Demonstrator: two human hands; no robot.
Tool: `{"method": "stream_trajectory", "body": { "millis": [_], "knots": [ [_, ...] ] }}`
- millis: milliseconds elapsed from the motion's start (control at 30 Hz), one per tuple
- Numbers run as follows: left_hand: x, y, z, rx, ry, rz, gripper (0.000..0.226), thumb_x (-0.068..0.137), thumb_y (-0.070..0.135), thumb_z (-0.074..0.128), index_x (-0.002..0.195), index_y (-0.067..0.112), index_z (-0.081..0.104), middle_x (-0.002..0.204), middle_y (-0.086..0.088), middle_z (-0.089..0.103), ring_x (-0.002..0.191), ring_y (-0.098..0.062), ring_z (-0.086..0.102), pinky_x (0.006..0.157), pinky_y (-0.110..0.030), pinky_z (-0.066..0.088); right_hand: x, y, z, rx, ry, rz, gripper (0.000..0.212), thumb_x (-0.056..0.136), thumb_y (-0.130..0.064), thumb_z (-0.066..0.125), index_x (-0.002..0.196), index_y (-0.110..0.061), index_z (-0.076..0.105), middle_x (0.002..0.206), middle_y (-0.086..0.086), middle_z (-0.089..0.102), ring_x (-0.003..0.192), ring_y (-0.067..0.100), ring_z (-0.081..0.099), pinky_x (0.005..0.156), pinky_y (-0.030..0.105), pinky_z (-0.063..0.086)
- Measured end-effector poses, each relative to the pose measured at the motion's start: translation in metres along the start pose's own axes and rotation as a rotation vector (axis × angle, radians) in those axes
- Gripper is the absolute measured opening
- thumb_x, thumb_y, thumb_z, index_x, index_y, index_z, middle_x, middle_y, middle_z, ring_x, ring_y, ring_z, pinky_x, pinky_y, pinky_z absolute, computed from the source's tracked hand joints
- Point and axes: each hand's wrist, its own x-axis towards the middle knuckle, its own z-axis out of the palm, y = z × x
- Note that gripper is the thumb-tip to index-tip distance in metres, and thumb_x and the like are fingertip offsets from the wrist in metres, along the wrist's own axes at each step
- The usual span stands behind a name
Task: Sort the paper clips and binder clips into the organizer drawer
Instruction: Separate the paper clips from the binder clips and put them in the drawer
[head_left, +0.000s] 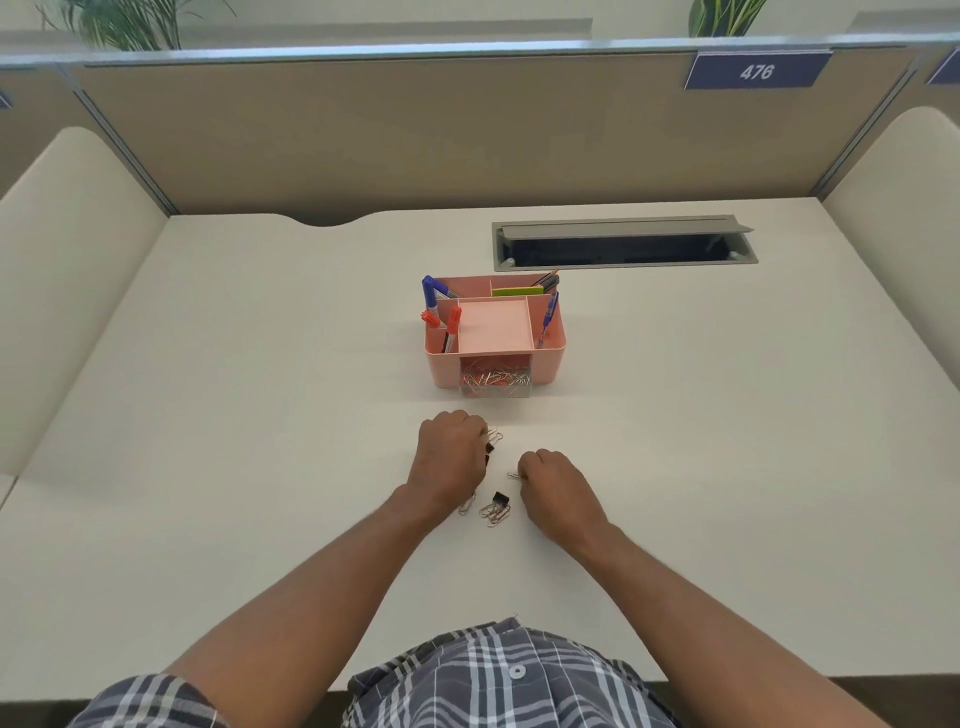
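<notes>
White desk (260, 415) — both hands on clips (496, 512)

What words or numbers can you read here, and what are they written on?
"476": white digits on the blue sign clipped to the top of the desk partition.
A second blue sign at the right edge is cut off; nothing on it can be read.
Any print on the pens and markers in the pink organizer is too small to read.

A cream desk (234, 415) is enclosed by a tan partition (389, 140) at the back and cream side panels (57, 270). A grey cable hatch (623, 243) is set open in the desktop. A blue plate (757, 70) marked 476 is fixed to the partition's top rail, and plants (130, 21) are seen beyond it.
</notes>
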Motion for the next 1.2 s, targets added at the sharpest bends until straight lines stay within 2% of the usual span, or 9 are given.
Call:
{"method": "stream_trajectory", "body": {
  "millis": [167, 300, 400, 600, 767, 933, 1067, 1133, 1200],
  "knots": [
    [0.009, 0.002, -0.020, -0.067, 0.094, 0.041, 0.017, 0.093, 0.012, 0.052, 0.086, 0.010, 0.067, 0.080, -0.007, 0.064, 0.075, -0.030, 0.056, 0.070, -0.044, 0.046, 0.016, 0.001, -0.025, 0.162, 0.091, 0.017, 0.022, 0.092, -0.010, 0.050, 0.105, -0.011, 0.068, 0.095, 0.007, 0.066, 0.092, 0.027, 0.059, 0.077, 0.037, 0.047],
    [0.027, 0.004, -0.038, -0.099, 0.185, 0.062, 0.017, 0.092, 0.006, 0.053, 0.089, 0.006, 0.070, 0.083, -0.009, 0.063, 0.074, -0.027, 0.055, 0.065, -0.043, 0.047, 0.043, -0.014, -0.066, 0.270, 0.284, -0.061, 0.012, 0.091, -0.013, 0.056, 0.089, -0.013, 0.069, 0.083, 0.003, 0.067, 0.078, 0.022, 0.059, 0.070, 0.036, 0.049],
    [0.044, 0.005, -0.047, -0.086, 0.207, 0.085, 0.016, 0.088, 0.002, 0.055, 0.088, 0.005, 0.071, 0.083, -0.009, 0.068, 0.074, -0.027, 0.057, 0.064, -0.044, 0.050, 0.067, -0.027, -0.090, 0.237, 0.368, -0.094, 0.015, 0.091, -0.010, 0.056, 0.088, -0.010, 0.071, 0.083, 0.005, 0.068, 0.076, 0.022, 0.060, 0.065, 0.033, 0.049],
    [0.063, 0.005, -0.049, 0.055, 0.129, 0.083, 0.015, 0.087, 0.008, 0.061, 0.093, 0.012, 0.075, 0.082, -0.006, 0.072, 0.071, -0.025, 0.059, 0.067, -0.040, 0.052, 0.099, -0.036, -0.093, 0.073, 0.288, -0.061, 0.017, 0.093, -0.007, 0.054, 0.098, -0.006, 0.071, 0.093, 0.013, 0.068, 0.081, 0.027, 0.060, 0.066, 0.032, 0.046],
    [0.067, 0.004, -0.047, 0.039, 0.124, 0.106, 0.019, 0.090, 0.013, 0.059, 0.100, 0.015, 0.075, 0.088, -0.004, 0.075, 0.076, -0.024, 0.063, 0.070, -0.039, 0.054, 0.102, -0.035, -0.086, 0.034, 0.254, -0.046, 0.022, 0.090, -0.001, 0.052, 0.102, -0.006, 0.070, 0.098, 0.015, 0.068, 0.085, 0.029, 0.060, 0.068, 0.033, 0.045],
    [0.054, 0.000, -0.046, -0.110, 0.242, 0.105, 0.019, 0.090, 0.004, 0.054, 0.095, 0.007, 0.072, 0.086, -0.008, 0.072, 0.075, -0.027, 0.060, 0.069, -0.042, 0.051, 0.095, -0.033, -0.090, 0.064, 0.260, -0.089, 0.022, 0.090, -0.001, 0.051, 0.102, -0.008, 0.068, 0.097, 0.011, 0.070, 0.085, 0.029, 0.062, 0.069, 0.033, 0.048],
    [0.024, -0.009, -0.038, -0.215, 0.323, 0.120, 0.013, 0.089, 0.001, 0.055, 0.092, 0.009, 0.065, 0.085, -0.004, 0.066, 0.076, -0.020, 0.054, 0.068, -0.032, 0.046, 0.067, -0.029, -0.088, 0.216, 0.349, -0.113, 0.017, 0.094, -0.007, 0.051, 0.095, -0.009, 0.068, 0.088, 0.007, 0.070, 0.079, 0.024, 0.062, 0.067, 0.035, 0.053],
    [0.003, -0.016, -0.028, -0.242, 0.299, 0.129, 0.013, 0.088, 0.000, 0.057, 0.092, 0.010, 0.065, 0.084, -0.003, 0.064, 0.078, -0.019, 0.053, 0.070, -0.031, 0.045, 0.046, -0.024, -0.076, 0.283, 0.288, -0.088, 0.015, 0.093, -0.010, 0.053, 0.095, -0.011, 0.068, 0.089, 0.005, 0.069, 0.082, 0.023, 0.062, 0.072, 0.036, 0.052],
    [-0.019, -0.022, -0.016, -0.258, 0.248, 0.137, 0.015, 0.085, -0.002, 0.060, 0.092, 0.010, 0.066, 0.084, -0.002, 0.064, 0.080, -0.020, 0.054, 0.073, -0.033, 0.046, 0.027, -0.017, -0.057, 0.260, 0.139, -0.051, 0.018, 0.091, -0.014, 0.058, 0.105, -0.015, 0.070, 0.098, 0.003, 0.070, 0.091, 0.021, 0.063, 0.082, 0.034, 0.050]
  ]
}}
